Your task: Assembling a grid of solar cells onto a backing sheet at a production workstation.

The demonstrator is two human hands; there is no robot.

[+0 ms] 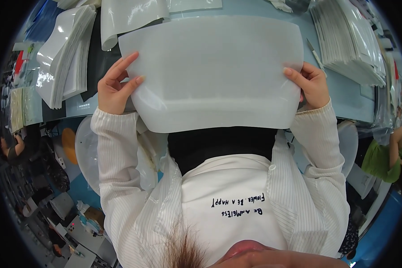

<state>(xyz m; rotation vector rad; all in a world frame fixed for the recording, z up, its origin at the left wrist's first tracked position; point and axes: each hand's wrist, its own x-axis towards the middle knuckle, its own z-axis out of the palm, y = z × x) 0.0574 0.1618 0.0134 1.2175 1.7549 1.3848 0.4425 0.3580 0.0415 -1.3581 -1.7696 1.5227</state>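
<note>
A wide, translucent white plastic sheet [228, 67] spans the space in front of me, bowed, its near edge hanging over the table's front edge. On its left edge is my left hand [114, 87], thumb and forefinger against the sheet, the other fingers partly hidden. My right hand [315, 85] pinches the right edge, thumb on top and fingers behind. Between the hands, the sheet covers the tabletop beneath it.
A stack of glossy white sheets [67, 58] stands at left, another thick stack [350, 44] at right. A slim pen-like tool [315, 53] lies beside the right stack. Behind my sheet is a curled glossy sheet [131, 18]. Other people [386, 156] sit at both sides.
</note>
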